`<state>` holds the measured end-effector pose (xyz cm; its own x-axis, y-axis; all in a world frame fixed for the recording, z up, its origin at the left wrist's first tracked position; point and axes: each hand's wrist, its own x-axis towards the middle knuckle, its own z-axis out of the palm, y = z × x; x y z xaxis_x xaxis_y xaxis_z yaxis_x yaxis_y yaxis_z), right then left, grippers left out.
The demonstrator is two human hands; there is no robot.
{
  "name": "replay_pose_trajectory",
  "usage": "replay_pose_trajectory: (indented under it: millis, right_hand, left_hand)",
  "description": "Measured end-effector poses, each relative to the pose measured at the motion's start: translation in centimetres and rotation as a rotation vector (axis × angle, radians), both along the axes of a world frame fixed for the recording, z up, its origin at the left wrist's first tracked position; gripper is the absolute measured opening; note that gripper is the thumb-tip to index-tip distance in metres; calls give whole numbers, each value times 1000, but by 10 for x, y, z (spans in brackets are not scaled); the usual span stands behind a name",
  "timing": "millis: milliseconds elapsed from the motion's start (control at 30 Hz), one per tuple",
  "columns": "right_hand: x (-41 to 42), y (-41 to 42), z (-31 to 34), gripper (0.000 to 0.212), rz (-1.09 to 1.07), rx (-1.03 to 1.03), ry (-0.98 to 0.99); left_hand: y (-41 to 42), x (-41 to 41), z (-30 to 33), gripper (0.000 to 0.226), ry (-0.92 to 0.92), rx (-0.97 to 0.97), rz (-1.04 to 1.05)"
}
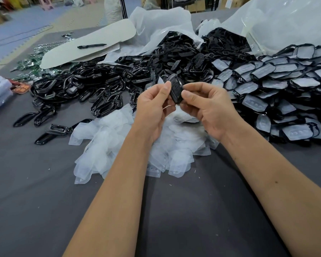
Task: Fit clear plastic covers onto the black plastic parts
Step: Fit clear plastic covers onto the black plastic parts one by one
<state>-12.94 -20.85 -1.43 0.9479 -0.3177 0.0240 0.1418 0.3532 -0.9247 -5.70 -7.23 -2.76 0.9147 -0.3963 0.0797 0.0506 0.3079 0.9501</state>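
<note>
Head view: your left hand [154, 102] and right hand [209, 106] pinch one black part [175, 89] above the loose clear covers [119, 138]; covered parts [278, 86] are heaped right, bare black frames [78, 86] left.

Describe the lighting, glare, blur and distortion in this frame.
Head view: even, soft light; faint shadows under the forearms on the table; glare on the glossy black frames and plastic bag; wide-angle bending at the edges; the black part held by both the left hand and right hand is slightly soft.
</note>
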Motion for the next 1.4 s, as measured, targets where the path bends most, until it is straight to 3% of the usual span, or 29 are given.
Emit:
replay_pose_trajectory:
  millis: [267, 467, 633, 800, 1000, 1100, 1233, 1400]
  right_hand:
    - [-1, -5, -5, 24, -5, -248, -60]
    - [-2, -6, -4, 30, 27, -194, -164]
    - [-1, -4, -9, 28, 29, -212, -82]
    - [-2, -9, -5, 19, 115, -23, -74]
    - [-6, -16, -1, 36, 187, 41, -103]
    - [-8, -21, 0, 26, 110, -158, -141]
    - [-7, -30, 2, 21, -250, -772, -175]
    - [-7, -55, 11, 17, -566, -1229, -215]
  left_hand:
    - [-2, -4, 2, 25, -38, 21, 24]
    - [-2, -3, 3, 24, -9, -93, -65]
    - [-1, -4, 2, 31, -30, -70, -25]
    - [-1, -8, 3, 26, -89, -37, -77]
    - [3, -10, 3, 28, -23, -140, -205]
    - [0, -10, 4, 27, -96, 20, -85]
    - [-9, -8, 11, 8, -283, 245, 99]
    - [-50, -9, 25, 35, -571, 491, 102]
